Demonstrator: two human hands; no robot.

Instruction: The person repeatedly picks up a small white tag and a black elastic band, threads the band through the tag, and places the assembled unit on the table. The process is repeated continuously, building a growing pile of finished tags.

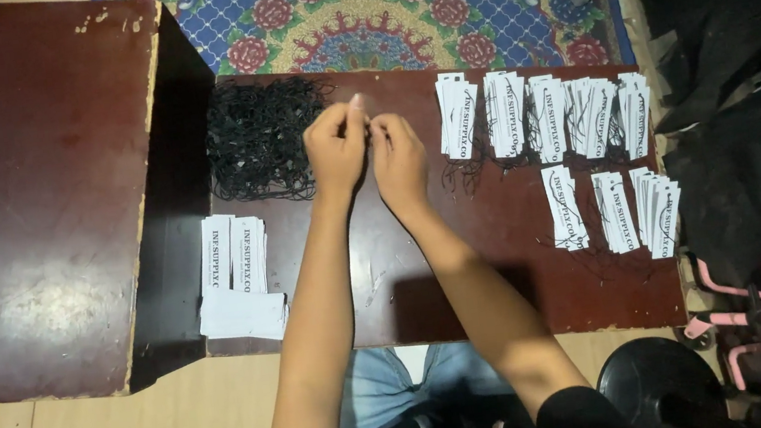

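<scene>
- The left hand (336,147) and the right hand (398,159) meet over the dark brown wooden table (523,274), fingertips pressed together in a pinch at one small spot between them.
- What they pinch is too small to make out; it looks like a thin black string loop, perhaps with a white paper tag, but I cannot tell.
- Just to the left of the pinch, touching the left knuckles' side, lies a tangled heap of thin black string loops (258,142).
- To the right of the pinch, rows of small white rectangular paper tags already strung with black thread (547,111) fan out; a second row (614,209) lies nearer the person.
- Below and left of the grip sit stacks of plain white paper tags without strings (237,270).
- Judged by looks, the string is light, limp and prone to snag, best taken at its loop end; a tag is thin, bendable, best held by its edges near the hole.
</scene>
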